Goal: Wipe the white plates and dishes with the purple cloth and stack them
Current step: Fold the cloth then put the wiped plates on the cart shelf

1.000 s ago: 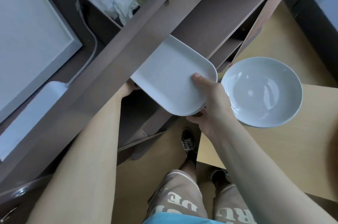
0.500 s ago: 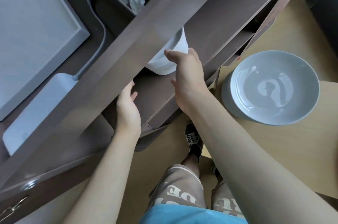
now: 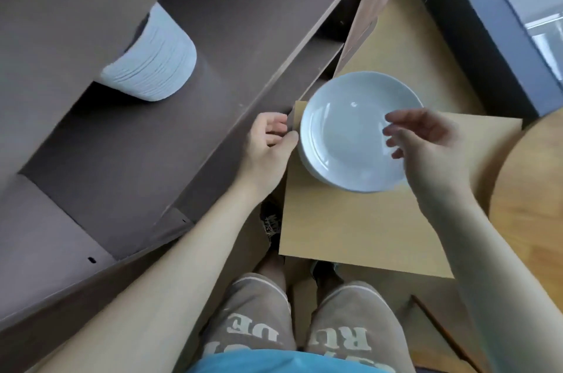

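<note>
A dark brown shelf unit (image 3: 122,159) fills the left and upper part of the frame, running on a slant. Right of centre we see a pale wooden bench (image 3: 350,226), with one corner pressed up against the shelf unit's edge. Below it, at the bottom of the frame, are tan printed shorts (image 3: 259,321).

On the bench's upper corner sits a small stack of round white dishes (image 3: 341,141), the top one hollow side up and glossy, with further rims showing beneath it on the lower left. In the upper left, on a shelf, lies a pile of rounded-corner white plates (image 3: 155,65), partly hidden under the board above.

The right hand (image 3: 432,144) hovers over the right side of the top dish, its fingers (image 3: 402,119) spread, slightly bent and blurred, holding nothing. The left hand (image 3: 265,150) is at the bench corner, fingers loosely curled and empty. Its thumb (image 3: 289,139) lies just beside the dishes' left rim; we cannot tell if it touches.
</note>
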`<action>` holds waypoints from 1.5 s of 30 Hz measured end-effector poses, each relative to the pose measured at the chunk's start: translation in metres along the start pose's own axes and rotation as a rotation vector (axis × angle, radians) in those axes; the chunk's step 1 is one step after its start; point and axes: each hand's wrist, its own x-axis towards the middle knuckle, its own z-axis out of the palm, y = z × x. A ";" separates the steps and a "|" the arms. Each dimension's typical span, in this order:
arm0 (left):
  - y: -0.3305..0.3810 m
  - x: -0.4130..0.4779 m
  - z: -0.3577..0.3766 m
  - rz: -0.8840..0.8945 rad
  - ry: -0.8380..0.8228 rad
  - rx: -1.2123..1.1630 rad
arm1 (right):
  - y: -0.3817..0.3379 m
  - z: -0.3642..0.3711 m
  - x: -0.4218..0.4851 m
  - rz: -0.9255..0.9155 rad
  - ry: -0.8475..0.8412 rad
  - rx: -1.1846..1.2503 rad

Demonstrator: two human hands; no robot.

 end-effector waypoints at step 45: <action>-0.044 0.027 0.036 -0.418 -0.268 -0.738 | 0.067 -0.006 0.008 0.094 -0.186 0.373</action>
